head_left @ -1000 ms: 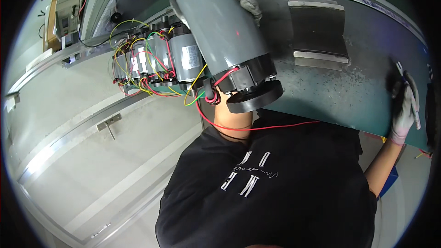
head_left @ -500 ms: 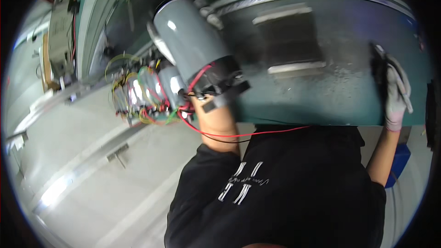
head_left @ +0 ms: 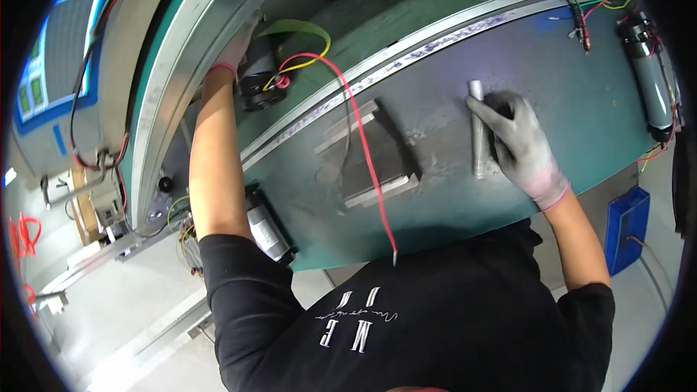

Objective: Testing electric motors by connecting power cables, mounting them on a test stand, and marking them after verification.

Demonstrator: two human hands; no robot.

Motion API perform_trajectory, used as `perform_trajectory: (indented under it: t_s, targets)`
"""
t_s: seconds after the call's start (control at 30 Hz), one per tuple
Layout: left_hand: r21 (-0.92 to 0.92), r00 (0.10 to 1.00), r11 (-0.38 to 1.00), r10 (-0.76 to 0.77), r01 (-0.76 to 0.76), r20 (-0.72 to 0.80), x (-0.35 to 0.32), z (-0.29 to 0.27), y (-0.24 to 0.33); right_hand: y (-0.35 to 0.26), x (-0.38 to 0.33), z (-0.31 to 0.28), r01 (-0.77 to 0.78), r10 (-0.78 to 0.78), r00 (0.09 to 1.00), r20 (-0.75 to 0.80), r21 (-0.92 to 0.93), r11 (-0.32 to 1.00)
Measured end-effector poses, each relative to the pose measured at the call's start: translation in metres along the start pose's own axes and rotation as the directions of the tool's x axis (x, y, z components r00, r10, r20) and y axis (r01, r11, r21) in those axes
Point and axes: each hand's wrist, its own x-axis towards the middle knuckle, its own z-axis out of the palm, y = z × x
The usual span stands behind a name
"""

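Head view: the person leans over a dark green worktop (head_left: 581,101) edged by a pale metal rail (head_left: 406,51); the left hand (head_left: 236,51), gloved in grey with a pink cuff, reaches up past that rail to a small dark motor (head_left: 261,83) with red, yellow and green wires (head_left: 305,47) sprouting from it; the fingers are hidden behind the rail and the motor, so I cannot tell whether that hand is closed on it or only resting against it; a long red wire (head_left: 367,152) runs from the motor down across a stepped metal fixture (head_left: 377,156) and hangs off the near edge of the worktop.

The right hand (head_left: 519,145), in the same kind of glove, lies on the worktop with its fingers spread and curling over a slim metal rod (head_left: 476,131); it touches the rod but has not yet lifted it; the rod lies flat, just right of the fixture and well apart from the motor.

A grey cylindrical motor (head_left: 650,87) with coloured leads sits at the far right edge; another cylinder (head_left: 265,229) hangs below the near edge.

By my judgement the step in hand is setting the motor away with one hand while picking up the rod with the other; the next move calls for a firm pinch on the rod, and care that the trailing red wire does not snag the fixture.
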Motion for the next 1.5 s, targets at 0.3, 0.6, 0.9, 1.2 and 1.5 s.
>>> perform_trajectory:
  t_s: [0.3, 0.6, 0.9, 1.2, 1.5]
  targets:
    - [0.144, 0.978, 0.968, 0.207, -0.207, 0.019, 0.058, 0.093, 0.054, 0.080, 0.273, 0.025, 0.097, -0.273, 0.903, -0.332, -0.463, 0.881]
    - [-0.916, 0.951, 0.357, -0.301, 0.185, 0.074, 0.049, 0.142, 0.063, 0.058, 0.284, 0.030, -0.333, 0.319, 0.941, -0.109, -0.159, 0.929]
    - [-0.576, 0.986, 0.812, -0.156, 0.092, -0.062, -0.064, 0.029, 0.111, -0.003, 0.139, -0.004, -0.340, 0.296, 0.936, 0.190, 0.706, 0.621]
    - [-0.745, 0.778, 0.493, -0.193, -0.450, -0.597, -0.216, -0.178, 0.216, -0.141, 0.037, -0.099, 0.224, -0.216, 0.959, -0.185, 0.025, 0.974]
    - [-0.366, 0.573, 0.782, -0.014, -0.504, -0.819, -0.338, -0.271, 0.251, -0.197, -0.020, -0.160, 0.647, -0.665, 0.732, -0.146, -0.157, 0.746]
